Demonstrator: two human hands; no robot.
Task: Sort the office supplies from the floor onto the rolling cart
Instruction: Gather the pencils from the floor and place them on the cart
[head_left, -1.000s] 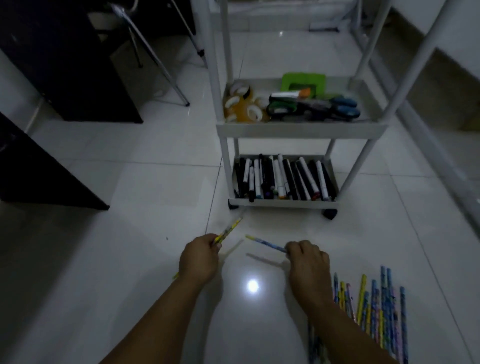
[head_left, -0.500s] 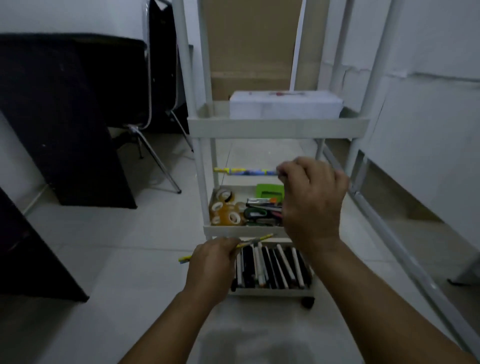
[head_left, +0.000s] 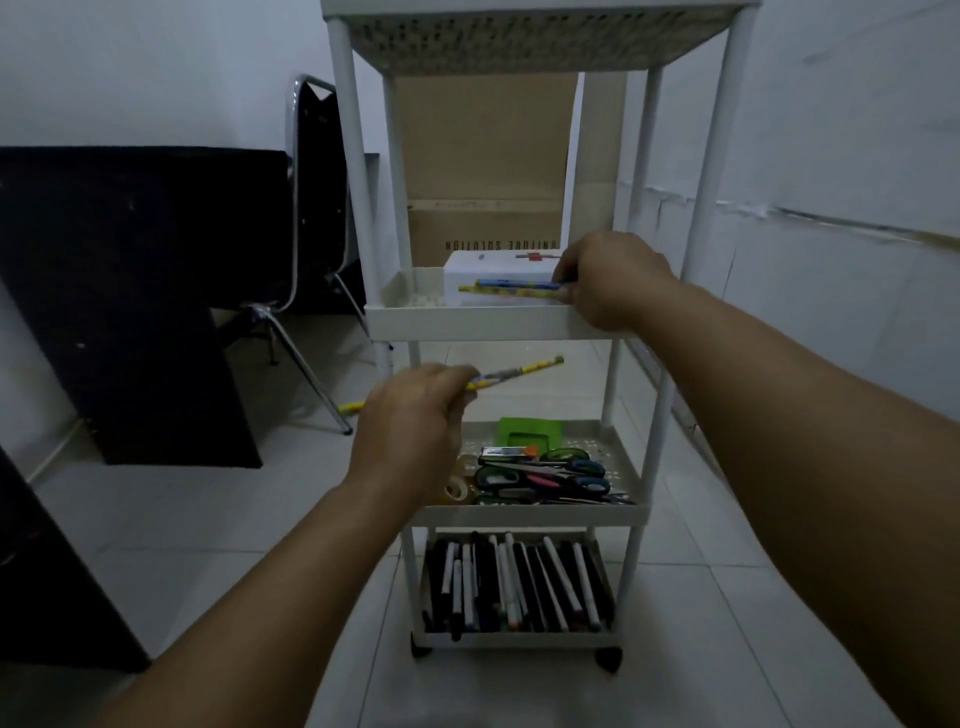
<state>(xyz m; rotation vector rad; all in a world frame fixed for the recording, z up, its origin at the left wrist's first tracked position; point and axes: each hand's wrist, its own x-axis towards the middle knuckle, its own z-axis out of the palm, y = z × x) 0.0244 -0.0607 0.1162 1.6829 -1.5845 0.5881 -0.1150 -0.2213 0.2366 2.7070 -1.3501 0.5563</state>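
Since the earlier frame we have lifted our right hand (head_left: 608, 280) to the rolling cart (head_left: 467, 321)'s second shelf, fingers pinching pencils (head_left: 511, 288) over its tray. Nearer, our left hand (head_left: 415, 415) pinches another pencil (head_left: 514, 371) just below that shelf. Beyond our right hand sits a white box (head_left: 493, 262).

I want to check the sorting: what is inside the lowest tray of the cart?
The lowest tray holds markers and pens lying side by side, black and white ones. The tray wall covers their near ends; anything beneath them cannot be seen.

Patterned pencils (head_left: 511, 288) level over the white cart's (head_left: 467, 322) second shelf.
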